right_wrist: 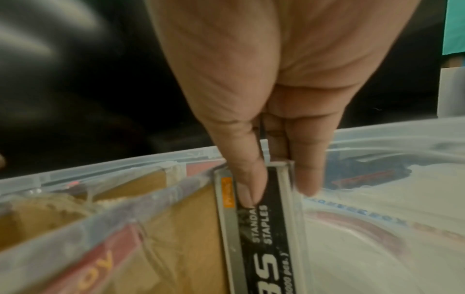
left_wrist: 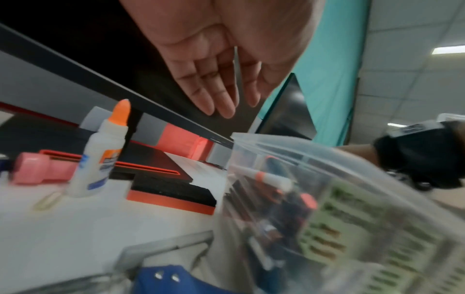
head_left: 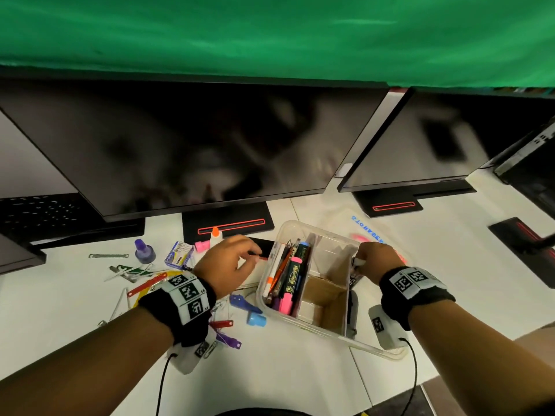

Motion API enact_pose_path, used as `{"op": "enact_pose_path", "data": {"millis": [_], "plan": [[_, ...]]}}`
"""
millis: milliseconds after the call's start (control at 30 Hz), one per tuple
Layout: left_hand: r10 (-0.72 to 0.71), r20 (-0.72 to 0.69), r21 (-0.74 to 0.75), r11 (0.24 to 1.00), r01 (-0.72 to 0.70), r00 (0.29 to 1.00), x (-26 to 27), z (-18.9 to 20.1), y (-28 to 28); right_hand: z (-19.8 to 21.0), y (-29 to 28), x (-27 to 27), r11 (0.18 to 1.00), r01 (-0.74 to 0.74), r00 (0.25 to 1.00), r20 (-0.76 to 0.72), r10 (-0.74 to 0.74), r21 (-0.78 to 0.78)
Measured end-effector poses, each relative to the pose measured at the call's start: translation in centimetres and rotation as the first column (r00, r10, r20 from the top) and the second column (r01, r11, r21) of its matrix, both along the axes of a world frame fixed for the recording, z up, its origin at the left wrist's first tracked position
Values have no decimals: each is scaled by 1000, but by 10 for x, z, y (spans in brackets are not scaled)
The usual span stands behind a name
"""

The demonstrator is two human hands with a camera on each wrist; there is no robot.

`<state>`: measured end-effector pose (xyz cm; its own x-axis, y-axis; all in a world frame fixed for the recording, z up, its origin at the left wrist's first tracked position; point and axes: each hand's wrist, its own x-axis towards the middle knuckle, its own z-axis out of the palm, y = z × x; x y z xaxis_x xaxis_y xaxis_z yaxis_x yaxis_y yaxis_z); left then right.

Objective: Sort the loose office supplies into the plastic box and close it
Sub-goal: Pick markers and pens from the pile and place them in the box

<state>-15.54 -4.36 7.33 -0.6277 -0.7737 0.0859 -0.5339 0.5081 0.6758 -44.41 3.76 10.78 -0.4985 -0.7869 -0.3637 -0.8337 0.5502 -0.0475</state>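
A clear plastic box (head_left: pixel 318 231) stands mid-desk with pens and markers (head_left: pixel 288 277) in its left compartment and cardboard dividers (head_left: pixel 327 292) in the middle. My right hand (head_left: pixel 360 259) is at the box's right side. It pinches a black staples box (right_wrist: pixel 261 228) between thumb and fingers (right_wrist: pixel 308 179), upright beside the cardboard divider (right_wrist: pixel 196 218). My left hand (head_left: pixel 255 256) hovers left of the box over a black and orange block (head_left: pixel 264 246). In the left wrist view its fingers (left_wrist: pixel 208 95) are straight and hold nothing, above the block (left_wrist: pixel 173 191).
Left of the box lie a glue bottle (head_left: pixel 215 235), a pink piece (head_left: pixel 201 245), a purple ink bottle (head_left: pixel 144 250), a blue staples packet (head_left: pixel 179 255), a blue staple remover (head_left: pixel 243 303), clips and fasteners. The clear lid (head_left: pixel 372 232) lies right of the box. Two monitors (head_left: pixel 192 145) stand behind.
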Motion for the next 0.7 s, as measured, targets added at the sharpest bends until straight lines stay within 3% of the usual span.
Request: {"op": "enact_pose_path", "data": {"millis": [100,233,333,533,700], "plan": [[-2,219,2,1000,2,976,-4,-20,-27,3,1,3,1000,0,1000,-28,0,-7],[-87,490,53,996,70,867,-21,-46,-43,11,5,6,992,13,997,-78,-22,-123],[-94,573,26,995,96,814,-40,-55,-48,9,7,5,983,9,997,-79,-24,-183],[-104,728,48,994,100,678,-61,-68,-58,3,10,-3,999,-46,997,-65,44,-28],[-48,737,-26,995,100,674,-59,-78,-58,-3,11,-8,993,-106,990,-88,110,56]]}}
